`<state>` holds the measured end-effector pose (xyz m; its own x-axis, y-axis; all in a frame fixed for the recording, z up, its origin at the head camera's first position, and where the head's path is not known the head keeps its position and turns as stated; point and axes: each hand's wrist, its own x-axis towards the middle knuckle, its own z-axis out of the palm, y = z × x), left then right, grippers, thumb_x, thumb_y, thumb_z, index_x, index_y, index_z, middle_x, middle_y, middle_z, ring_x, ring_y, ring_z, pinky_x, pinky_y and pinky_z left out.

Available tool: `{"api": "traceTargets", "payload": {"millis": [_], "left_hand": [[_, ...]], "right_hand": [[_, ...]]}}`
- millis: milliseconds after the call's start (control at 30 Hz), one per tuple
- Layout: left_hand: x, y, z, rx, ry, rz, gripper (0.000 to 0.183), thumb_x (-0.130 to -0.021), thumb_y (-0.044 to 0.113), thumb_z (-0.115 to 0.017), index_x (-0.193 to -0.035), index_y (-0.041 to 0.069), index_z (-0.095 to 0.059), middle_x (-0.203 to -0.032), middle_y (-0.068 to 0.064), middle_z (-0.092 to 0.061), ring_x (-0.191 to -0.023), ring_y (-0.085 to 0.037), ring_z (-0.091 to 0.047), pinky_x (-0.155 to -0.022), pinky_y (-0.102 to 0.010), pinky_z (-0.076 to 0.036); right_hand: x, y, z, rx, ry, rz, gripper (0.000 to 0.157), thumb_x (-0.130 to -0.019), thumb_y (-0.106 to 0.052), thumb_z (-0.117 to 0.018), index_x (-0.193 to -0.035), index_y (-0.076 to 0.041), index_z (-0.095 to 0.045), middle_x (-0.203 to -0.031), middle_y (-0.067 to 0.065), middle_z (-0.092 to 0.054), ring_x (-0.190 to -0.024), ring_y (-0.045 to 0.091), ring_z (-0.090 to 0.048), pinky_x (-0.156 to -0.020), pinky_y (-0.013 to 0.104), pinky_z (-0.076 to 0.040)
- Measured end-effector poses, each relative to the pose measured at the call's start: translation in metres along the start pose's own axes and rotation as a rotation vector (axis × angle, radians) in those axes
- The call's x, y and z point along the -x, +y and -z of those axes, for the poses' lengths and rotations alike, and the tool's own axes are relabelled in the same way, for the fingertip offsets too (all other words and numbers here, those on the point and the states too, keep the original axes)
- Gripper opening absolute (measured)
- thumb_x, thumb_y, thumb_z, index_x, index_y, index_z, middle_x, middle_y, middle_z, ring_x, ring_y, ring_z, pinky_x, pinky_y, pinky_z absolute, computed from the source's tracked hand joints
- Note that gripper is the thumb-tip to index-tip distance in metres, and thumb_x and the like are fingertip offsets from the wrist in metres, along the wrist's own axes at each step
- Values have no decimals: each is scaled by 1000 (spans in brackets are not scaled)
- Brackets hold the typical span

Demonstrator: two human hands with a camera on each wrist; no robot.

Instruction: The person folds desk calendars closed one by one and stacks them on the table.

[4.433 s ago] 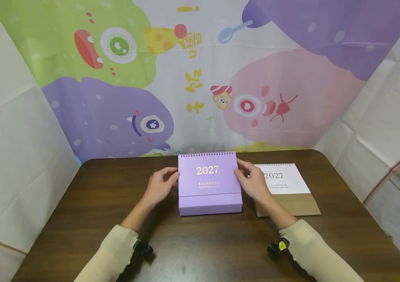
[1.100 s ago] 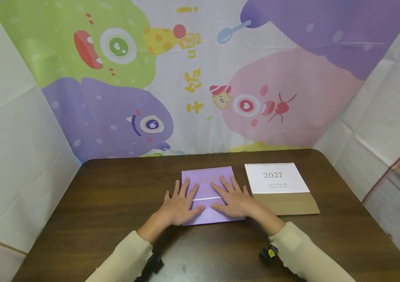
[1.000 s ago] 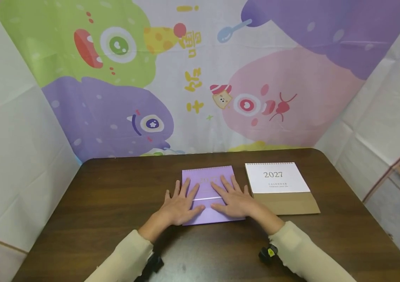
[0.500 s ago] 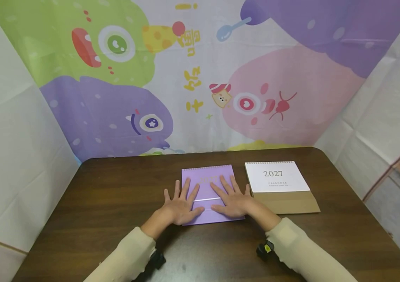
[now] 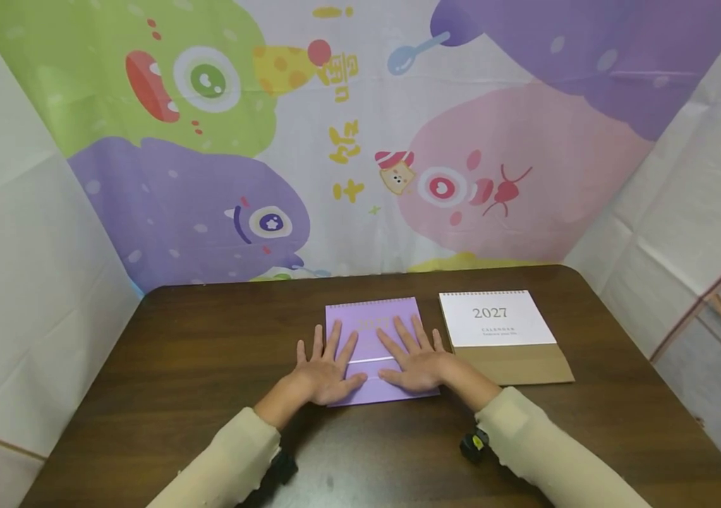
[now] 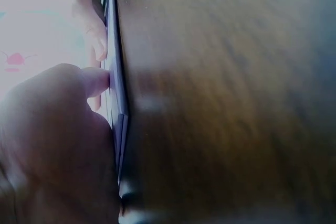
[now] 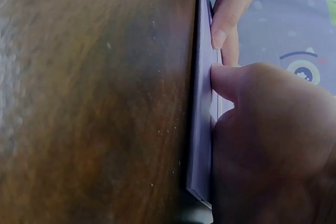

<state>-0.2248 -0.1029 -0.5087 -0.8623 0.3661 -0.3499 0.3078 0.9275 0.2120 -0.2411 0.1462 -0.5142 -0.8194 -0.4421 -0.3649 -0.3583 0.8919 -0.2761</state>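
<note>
A purple 2027 desk calendar (image 5: 373, 346) lies flat on the table, its spiral binding at the far edge. My left hand (image 5: 322, 374) rests on its left part with the fingers spread, and the outer fingers reach past the calendar's left edge. On the right part lies my right hand (image 5: 417, 363), also with spread fingers. Both thumbs point inward over the lower half. The hands cover part of the gold lettering. Seen edge-on in the left wrist view, the calendar (image 6: 116, 72) looks thin and folded down; the right wrist view shows the same calendar (image 7: 202, 108) under the thumb.
To the right, a white 2027 desk calendar (image 5: 494, 324) with a brown base (image 5: 513, 365) lies close by on the dark wooden table (image 5: 208, 339). A cartoon backdrop (image 5: 354, 141) hangs behind, and pale cloth walls stand at both sides.
Seconds ago the purple calendar stood propped up, held at its sides by both hands. It now lies flat under both palms. Over the last second the hands have hardly moved.
</note>
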Motion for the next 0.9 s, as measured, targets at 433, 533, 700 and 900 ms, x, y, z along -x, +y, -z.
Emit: {"api": "traceTargets", "payload": {"millis": [433, 533, 700, 900], "left_hand": [[5, -2, 0, 14, 15, 0, 90, -114, 68, -40, -183, 23, -5, -191, -17, 18, -175, -54, 16, -137, -84, 0], [6, 0, 1, 20, 16, -3, 89, -114, 67, -39, -183, 22, -5, -191, -17, 17, -175, -54, 15, -137, -84, 0], [10, 3, 2, 17, 14, -14, 89, -114, 69, -37, -183, 22, -5, -191, -17, 16, -175, -55, 13, -136, -84, -1], [16, 3, 6, 62, 97, -77, 90, -113, 69, -41, -183, 17, -16, -191, -23, 5, -175, -59, 4, -133, -88, -7]], "right_hand": [[-1, -4, 2, -2, -18, 3, 88, -113, -71, -40, -182, -38, 3, -188, 8, 28, -172, 47, 31, -136, 82, 8], [0, -3, 1, 0, -4, 3, 88, -112, -72, -40, -181, -39, 4, -188, 8, 28, -172, 46, 31, -136, 83, 7], [5, -2, -2, -4, 15, 16, 88, -113, -71, -40, -182, -37, 2, -188, 9, 27, -172, 47, 30, -136, 84, 6], [6, 0, -2, -20, 68, 49, 87, -113, -68, -44, -183, -34, -5, -190, 14, 18, -173, 51, 24, -134, 87, 1]]}}
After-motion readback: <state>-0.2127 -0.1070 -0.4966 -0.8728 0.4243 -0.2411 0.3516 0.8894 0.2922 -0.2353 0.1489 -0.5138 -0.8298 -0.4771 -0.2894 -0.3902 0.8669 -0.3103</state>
